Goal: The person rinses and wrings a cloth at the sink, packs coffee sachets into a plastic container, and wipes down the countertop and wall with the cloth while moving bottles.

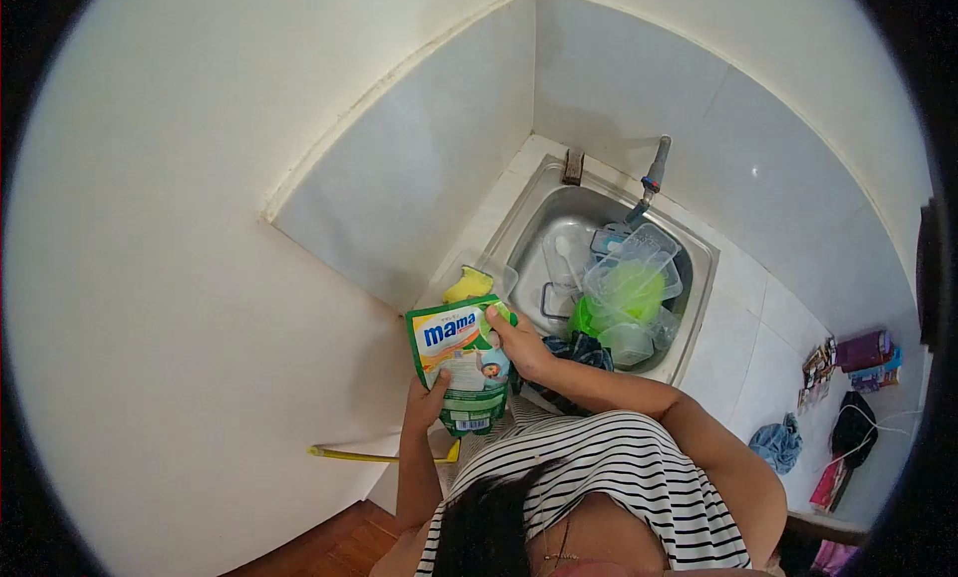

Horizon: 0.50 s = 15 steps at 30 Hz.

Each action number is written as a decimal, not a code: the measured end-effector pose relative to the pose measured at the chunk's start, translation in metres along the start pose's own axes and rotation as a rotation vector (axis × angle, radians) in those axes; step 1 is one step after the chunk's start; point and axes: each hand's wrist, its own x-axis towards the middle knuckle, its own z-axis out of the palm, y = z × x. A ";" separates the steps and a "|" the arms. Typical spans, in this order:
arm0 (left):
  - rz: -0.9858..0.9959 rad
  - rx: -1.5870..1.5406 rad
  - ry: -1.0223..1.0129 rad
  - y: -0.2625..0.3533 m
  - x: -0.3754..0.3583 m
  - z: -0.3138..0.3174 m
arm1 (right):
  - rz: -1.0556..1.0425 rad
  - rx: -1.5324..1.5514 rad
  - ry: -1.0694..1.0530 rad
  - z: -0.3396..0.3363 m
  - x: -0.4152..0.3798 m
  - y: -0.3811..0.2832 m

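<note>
A green and white refill pouch with "mama" printed on it is held upright in front of my body. My left hand grips its lower left side, the thumb lying on the front. At the upper right corner my right hand pinches the pouch, thumb on the front. The fingers behind the pouch are hidden. Just beyond the pouch, a yellow sponge lies in a clear plastic container on the counter edge. A dark checked cloth is beside my right forearm at the sink's front.
The steel sink holds clear plastic containers and a bright green item. A faucet stands over it; a dark block sits on the rim. At right are a blue cloth and packets. A yellow strip lies left.
</note>
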 end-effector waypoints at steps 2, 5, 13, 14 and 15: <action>0.025 -0.053 0.000 -0.004 -0.010 0.012 | -0.005 -0.039 -0.031 -0.002 -0.012 -0.007; 0.066 -0.035 0.134 -0.005 0.006 -0.014 | -0.085 -0.442 -0.274 -0.007 0.016 -0.002; 0.036 0.036 0.081 0.013 -0.001 -0.027 | 0.047 -0.439 -0.466 -0.011 0.024 0.008; 0.030 0.042 0.076 0.011 0.000 -0.025 | 0.045 -0.440 -0.462 -0.012 0.024 0.008; 0.025 0.052 0.074 0.010 0.002 -0.026 | 0.099 -0.416 -0.436 -0.012 0.025 0.010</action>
